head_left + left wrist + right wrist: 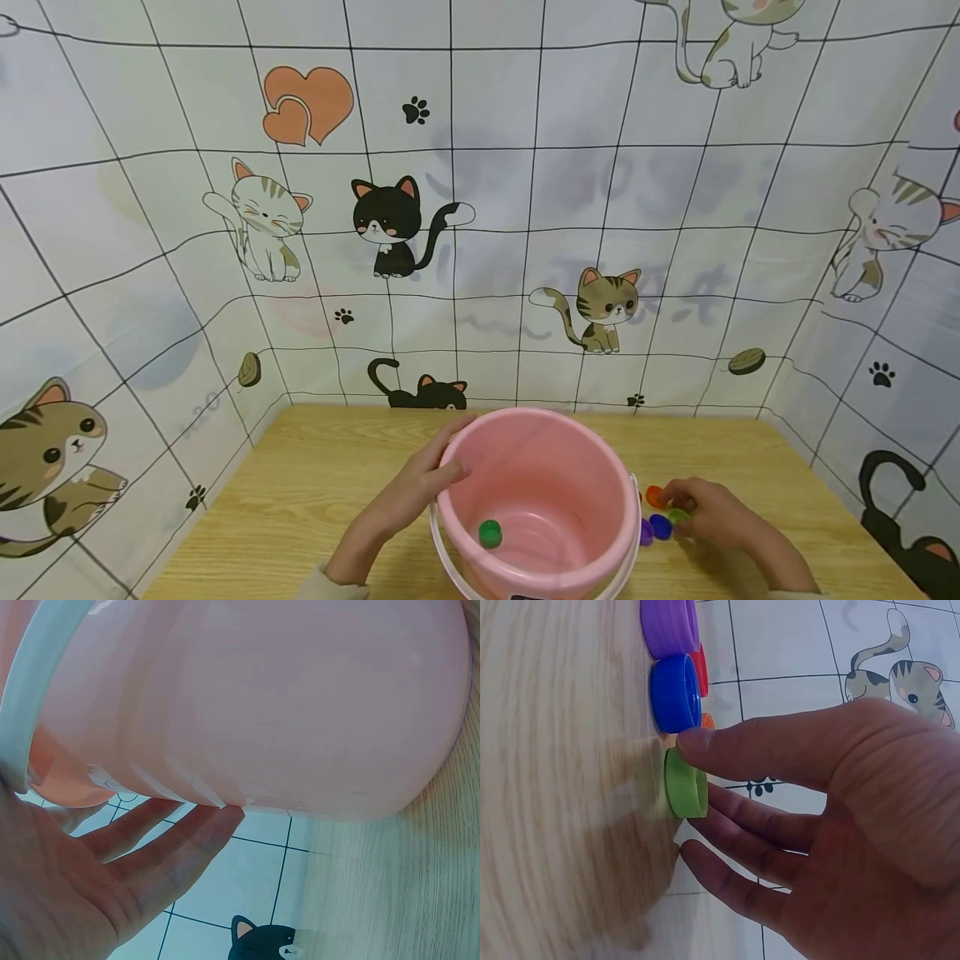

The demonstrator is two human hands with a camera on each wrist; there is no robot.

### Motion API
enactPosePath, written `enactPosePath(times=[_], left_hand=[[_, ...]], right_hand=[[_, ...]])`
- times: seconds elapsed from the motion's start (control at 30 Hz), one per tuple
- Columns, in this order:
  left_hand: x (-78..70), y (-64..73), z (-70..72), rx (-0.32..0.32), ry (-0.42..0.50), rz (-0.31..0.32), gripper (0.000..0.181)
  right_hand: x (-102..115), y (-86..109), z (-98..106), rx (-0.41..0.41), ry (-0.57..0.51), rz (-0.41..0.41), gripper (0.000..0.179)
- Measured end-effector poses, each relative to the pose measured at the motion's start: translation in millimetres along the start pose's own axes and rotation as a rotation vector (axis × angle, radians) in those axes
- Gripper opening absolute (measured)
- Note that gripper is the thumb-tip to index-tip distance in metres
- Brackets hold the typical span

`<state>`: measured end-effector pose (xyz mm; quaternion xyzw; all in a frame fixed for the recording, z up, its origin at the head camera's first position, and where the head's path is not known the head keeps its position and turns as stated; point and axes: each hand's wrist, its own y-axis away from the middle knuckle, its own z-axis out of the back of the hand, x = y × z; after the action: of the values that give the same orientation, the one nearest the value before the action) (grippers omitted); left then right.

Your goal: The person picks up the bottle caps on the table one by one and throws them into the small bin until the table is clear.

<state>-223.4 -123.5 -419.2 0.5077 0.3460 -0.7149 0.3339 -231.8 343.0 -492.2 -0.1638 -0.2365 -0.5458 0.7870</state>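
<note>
A pink bucket (555,467) stands on the table, with a green bottle cap (490,534) lying on its bottom. My left hand (416,492) grips its left rim, thumb over the edge and fingers spread along the outside wall. To the right of the bucket, my right hand (716,517) has thumb and fingers around a light green bottle cap (684,787) at the tabletop. Next to that cap are a blue cap (675,695), a purple cap (667,628) and an orange cap (655,497). A red cap (703,671) shows partly behind the blue one.
The bucket's white handle (444,554) hangs down at its near side. Under everything is a light wooden table (337,442). Cloth walls (495,192) with a grid and cat drawings rise behind the table and at both sides.
</note>
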Motion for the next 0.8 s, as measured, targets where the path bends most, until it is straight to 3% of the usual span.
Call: enactPosePath(times=[0.37, 0.8], left_hand=[[1.0, 0.0, 0.0, -0.005, -0.003, -0.003, 0.059], [1.1, 0.4, -0.1, -0.007, 0.001, 0.002, 0.059]], right_hand=[[-0.6, 1.4, -1.1, 0.001, -0.008, -0.009, 0.029], [3.0, 0.9, 0.0, -0.005, -0.012, -0.091, 0.038]])
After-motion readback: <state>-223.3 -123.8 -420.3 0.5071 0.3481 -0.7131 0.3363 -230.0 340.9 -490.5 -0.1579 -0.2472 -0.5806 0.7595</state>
